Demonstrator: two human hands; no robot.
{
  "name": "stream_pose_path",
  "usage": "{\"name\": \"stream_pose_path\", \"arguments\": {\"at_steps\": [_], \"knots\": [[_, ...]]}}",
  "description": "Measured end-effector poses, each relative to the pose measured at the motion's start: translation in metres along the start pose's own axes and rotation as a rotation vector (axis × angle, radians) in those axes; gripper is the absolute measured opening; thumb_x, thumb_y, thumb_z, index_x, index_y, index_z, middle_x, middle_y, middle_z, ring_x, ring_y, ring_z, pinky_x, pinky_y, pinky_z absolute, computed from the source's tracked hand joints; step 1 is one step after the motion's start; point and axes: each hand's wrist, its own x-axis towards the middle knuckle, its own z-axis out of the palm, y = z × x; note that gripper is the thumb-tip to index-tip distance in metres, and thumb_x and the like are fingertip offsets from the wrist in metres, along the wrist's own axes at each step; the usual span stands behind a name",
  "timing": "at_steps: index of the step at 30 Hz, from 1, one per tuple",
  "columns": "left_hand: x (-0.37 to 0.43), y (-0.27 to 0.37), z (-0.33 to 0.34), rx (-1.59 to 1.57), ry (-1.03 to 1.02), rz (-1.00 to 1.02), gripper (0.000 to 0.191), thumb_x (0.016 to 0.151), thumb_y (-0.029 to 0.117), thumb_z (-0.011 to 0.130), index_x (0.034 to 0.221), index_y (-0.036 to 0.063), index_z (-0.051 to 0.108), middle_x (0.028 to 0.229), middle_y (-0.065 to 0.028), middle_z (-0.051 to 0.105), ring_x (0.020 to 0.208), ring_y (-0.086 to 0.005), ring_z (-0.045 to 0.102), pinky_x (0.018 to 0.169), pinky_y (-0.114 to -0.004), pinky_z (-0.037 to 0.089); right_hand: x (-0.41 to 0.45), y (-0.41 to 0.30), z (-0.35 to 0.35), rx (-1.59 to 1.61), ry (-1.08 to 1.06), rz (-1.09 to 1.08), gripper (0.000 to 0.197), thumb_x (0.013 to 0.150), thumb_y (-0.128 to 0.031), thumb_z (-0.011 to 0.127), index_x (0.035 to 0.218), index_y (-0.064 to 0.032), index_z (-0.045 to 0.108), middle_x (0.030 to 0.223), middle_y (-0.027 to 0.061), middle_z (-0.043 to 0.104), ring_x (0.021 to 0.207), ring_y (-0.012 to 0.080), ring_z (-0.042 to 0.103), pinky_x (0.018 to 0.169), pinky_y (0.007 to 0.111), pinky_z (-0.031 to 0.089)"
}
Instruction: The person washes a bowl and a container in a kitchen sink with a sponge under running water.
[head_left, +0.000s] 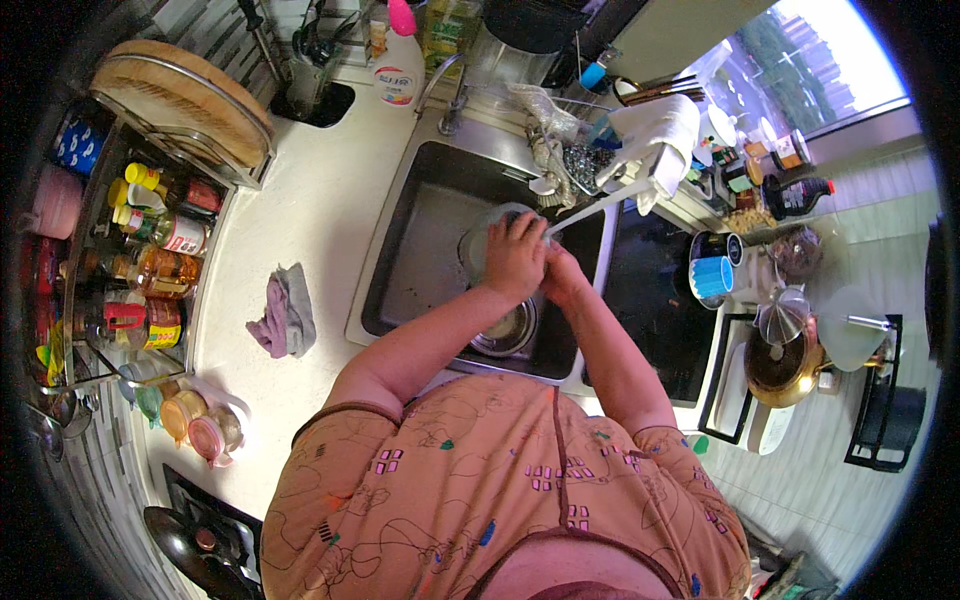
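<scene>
Both hands are over the dark sink basin (420, 225). My left hand (516, 251) grips a round translucent vessel (474, 244), its fingers bent across the rim. Close against it on the right is my right hand (562, 271); its fingertips are hidden, so what they hold cannot be told. A long white rod (596, 210) slants from beside my fingers toward the upper right; whether I hold it is unclear. Below my hands, a round metal rim (517, 334) shows at the near side of the basin, partly covered by my left forearm.
A faucet (448, 112) stands behind the basin. Purple and grey cloths (285, 311) lie on the left counter, beside a rack of bottles (161, 266). A wire dish rack with a white cloth (664, 135) is at the upper right. Right of the sink is a black cooktop (660, 300).
</scene>
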Motion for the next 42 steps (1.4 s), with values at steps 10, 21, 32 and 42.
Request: {"name": "stream_pose_path", "arguments": {"at_steps": [10,21,32,42], "knots": [[0.049,-0.082,0.053,-0.308,-0.201,-0.268,0.027,0.085,0.020,0.045,0.105,0.0111,0.059,0.115,-0.0092,0.054,0.104,-0.0344,0.051,0.093,-0.047,0.037,-0.042,-0.011,0.023,0.008,-0.040,-0.028,0.036,0.085,-0.017,0.054,0.117,-0.0031,0.047,0.108,0.0123,0.056,0.099,0.0263,0.055,0.087,0.043,0.043],[-0.004,-0.111,0.040,-1.423,-0.242,-1.586,0.042,0.086,0.035,0.046,0.114,0.0048,0.053,0.115,-0.0156,0.053,0.101,-0.0290,0.052,0.087,-0.044,0.041,-0.058,-0.001,0.016,0.210,-0.007,-0.240,0.050,0.079,-0.024,0.062,0.120,-0.0012,0.044,0.111,0.0114,0.055,0.101,0.0275,0.054,0.090,0.045,0.041],[0.034,-0.131,0.023,-0.756,-0.249,-0.908,0.039,0.080,0.034,0.054,0.105,0.0050,0.062,0.098,-0.0139,0.063,0.090,-0.0257,0.059,0.080,-0.036,0.045,-0.069,-0.031,0.020,0.012,-0.143,0.149,0.058,0.082,-0.046,0.052,0.121,-0.0033,0.046,0.114,0.0144,0.055,0.104,0.0287,0.054,0.089,0.044,0.041],[0.044,-0.118,0.015,-0.470,-0.334,-0.209,0.026,0.084,0.022,0.052,0.103,0.0058,0.061,0.098,-0.0148,0.063,0.092,-0.0297,0.060,0.081,-0.035,0.045,-0.051,-0.009,0.019,-0.010,-0.161,0.122,0.043,0.081,-0.015,0.062,0.120,-0.0019,0.046,0.112,0.0122,0.056,0.101,0.0279,0.056,0.090,0.045,0.043]]}}
